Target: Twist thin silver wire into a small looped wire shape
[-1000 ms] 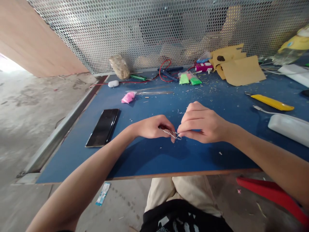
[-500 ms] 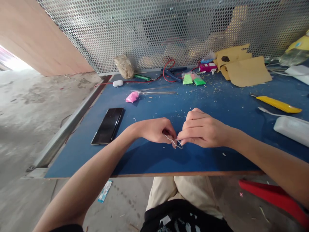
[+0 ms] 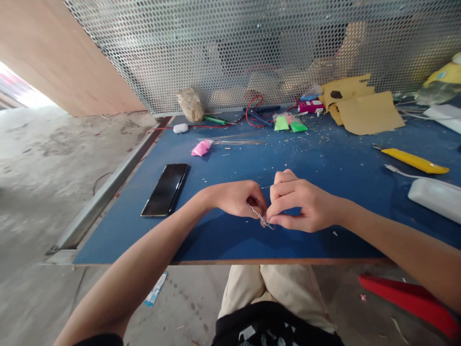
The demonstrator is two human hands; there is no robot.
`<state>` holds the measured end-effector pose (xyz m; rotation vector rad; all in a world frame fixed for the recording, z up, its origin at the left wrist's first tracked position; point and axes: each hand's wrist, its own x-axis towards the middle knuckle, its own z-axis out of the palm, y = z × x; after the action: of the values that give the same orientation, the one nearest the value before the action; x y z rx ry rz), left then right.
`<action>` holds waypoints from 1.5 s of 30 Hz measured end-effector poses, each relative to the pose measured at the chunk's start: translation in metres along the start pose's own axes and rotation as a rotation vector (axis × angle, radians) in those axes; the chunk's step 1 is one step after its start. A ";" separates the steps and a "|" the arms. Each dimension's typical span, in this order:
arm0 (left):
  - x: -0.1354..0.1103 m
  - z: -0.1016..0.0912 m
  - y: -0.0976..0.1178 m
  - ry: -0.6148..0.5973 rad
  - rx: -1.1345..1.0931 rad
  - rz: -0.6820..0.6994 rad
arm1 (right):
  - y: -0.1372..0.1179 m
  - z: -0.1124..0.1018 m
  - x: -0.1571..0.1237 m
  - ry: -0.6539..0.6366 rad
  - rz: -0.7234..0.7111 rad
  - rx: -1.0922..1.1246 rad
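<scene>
Over the near middle of the blue table (image 3: 223,240), my left hand (image 3: 236,198) and my right hand (image 3: 298,206) meet fingertip to fingertip. Both pinch a small twisted piece of silver wire (image 3: 260,215) that runs between them. The fingers of each hand are curled closed around it. A loose thin end of the wire sticks up just above my right knuckles.
A black phone (image 3: 165,189) lies left of my hands. Farther back lie a pink packet (image 3: 200,148), straight wires (image 3: 237,141), green packets (image 3: 288,124), red cable and cardboard (image 3: 363,109). A yellow knife (image 3: 414,161) and white case (image 3: 434,197) are right. A perforated metal screen (image 3: 252,48) stands behind.
Both hands have stayed together on the wire, with the fingers shifting slightly along it. The view has drifted a little, so the table appears lower and further right.
</scene>
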<state>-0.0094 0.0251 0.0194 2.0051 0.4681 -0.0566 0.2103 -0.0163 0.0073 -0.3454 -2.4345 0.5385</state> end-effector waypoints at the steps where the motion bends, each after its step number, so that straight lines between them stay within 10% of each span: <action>1: 0.000 0.000 -0.001 0.006 0.012 0.002 | 0.000 0.000 0.000 -0.022 0.003 0.006; 28: 0.004 0.002 -0.009 0.160 0.186 0.145 | 0.000 -0.001 -0.001 -0.042 0.011 -0.202; 37: -0.004 -0.009 -0.009 1.050 0.819 0.241 | 0.005 -0.026 -0.008 0.301 -0.096 -0.918; 45: -0.002 -0.001 -0.002 1.388 0.933 0.290 | 0.004 -0.020 -0.004 0.424 0.032 -0.933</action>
<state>-0.0123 0.0263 0.0188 2.7375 1.1173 1.6428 0.2261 -0.0087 0.0179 -0.7771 -2.1029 -0.6480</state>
